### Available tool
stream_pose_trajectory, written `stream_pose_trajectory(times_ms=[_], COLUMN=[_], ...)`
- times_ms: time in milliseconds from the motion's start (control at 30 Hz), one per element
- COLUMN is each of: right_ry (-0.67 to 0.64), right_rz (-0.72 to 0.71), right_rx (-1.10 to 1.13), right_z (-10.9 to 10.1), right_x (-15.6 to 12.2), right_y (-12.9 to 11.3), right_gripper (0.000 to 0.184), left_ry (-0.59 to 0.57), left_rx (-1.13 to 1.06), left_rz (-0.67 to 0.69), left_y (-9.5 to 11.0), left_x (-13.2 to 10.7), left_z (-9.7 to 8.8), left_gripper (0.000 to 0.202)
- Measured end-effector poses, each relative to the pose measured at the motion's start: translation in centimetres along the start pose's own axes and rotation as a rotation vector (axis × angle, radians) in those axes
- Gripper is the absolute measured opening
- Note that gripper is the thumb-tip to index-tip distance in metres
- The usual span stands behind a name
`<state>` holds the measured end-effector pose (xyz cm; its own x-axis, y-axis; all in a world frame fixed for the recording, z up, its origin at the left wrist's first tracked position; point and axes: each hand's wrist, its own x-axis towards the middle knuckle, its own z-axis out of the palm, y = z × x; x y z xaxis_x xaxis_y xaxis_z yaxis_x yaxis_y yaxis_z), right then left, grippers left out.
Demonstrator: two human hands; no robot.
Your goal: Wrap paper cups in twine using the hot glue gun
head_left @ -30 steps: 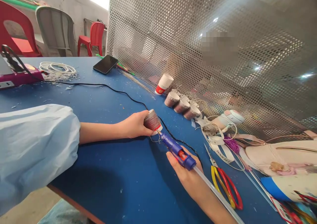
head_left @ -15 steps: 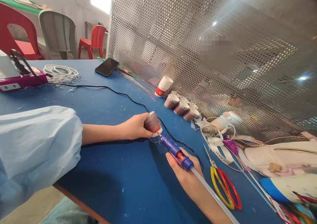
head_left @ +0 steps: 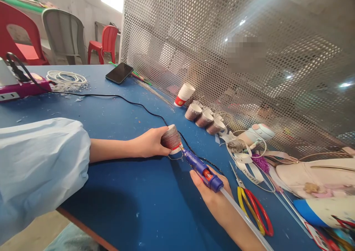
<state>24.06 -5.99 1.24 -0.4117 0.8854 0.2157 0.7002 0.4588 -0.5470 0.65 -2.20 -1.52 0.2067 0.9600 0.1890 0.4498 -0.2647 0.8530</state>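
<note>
My left hand (head_left: 152,141) grips a small paper cup (head_left: 172,138) wound with greyish-brown cord; a red and white band shows bare near its lower end. A loose tail of cord hangs below the cup. In my right hand (head_left: 212,191) is a blue glue gun (head_left: 198,166) with a long clear glue stick (head_left: 241,214) running out of its back. The nozzle points at the red band, touching it or very close. Farther back stand several cord-wrapped cups (head_left: 205,117) and a stack of white paper cups (head_left: 184,94).
Red-and-yellow scissors (head_left: 255,210) lie right of my right hand, near white ribbon (head_left: 246,166) and a pale pouch (head_left: 318,175). A black cable (head_left: 124,98) crosses the blue table to a purple power strip (head_left: 24,88). A phone (head_left: 119,73) lies by the perforated metal panel (head_left: 199,40).
The glue gun in my right hand has shifted slightly right, its nozzle moving along the red band. My left hand keeps its hold on the cup, nearly still. The view has shifted slightly.
</note>
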Motion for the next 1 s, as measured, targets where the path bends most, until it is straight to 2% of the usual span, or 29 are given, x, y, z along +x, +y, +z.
stream_pose_trajectory(times_ms=[167,400,500,700,1000], right_ry=[-0.053,0.036,0.036,-0.001,0.09], right_rz=[-0.028,-0.03,-0.029,0.089,0.2], right_rx=[0.017,-0.016,-0.015,0.029,0.014], right_z=[0.23,0.06,0.13,-0.35,-0.2], right_x=[-0.26,-0.03,-0.05,0.26,-0.15], right_y=[-0.19,0.3,0.2,-0.5,-0.02], right_gripper=[0.034,0.029,0.028,0.035,0.036], left_ry=[-0.002,0.002,-0.001,-0.015,-0.075], left_rx=[-0.003,0.003,0.018,0.011,-0.03], left_rz=[-0.001,0.017,0.025,0.048,0.069], left_y=[0.07,-0.12,-0.04,-0.04,-0.37], left_x=[0.01,0.0,-0.04,0.04,0.17], left_z=[-0.01,-0.02,-0.06,-0.2,-0.47], left_gripper=[0.032,0.032,0.032,0.031,0.029])
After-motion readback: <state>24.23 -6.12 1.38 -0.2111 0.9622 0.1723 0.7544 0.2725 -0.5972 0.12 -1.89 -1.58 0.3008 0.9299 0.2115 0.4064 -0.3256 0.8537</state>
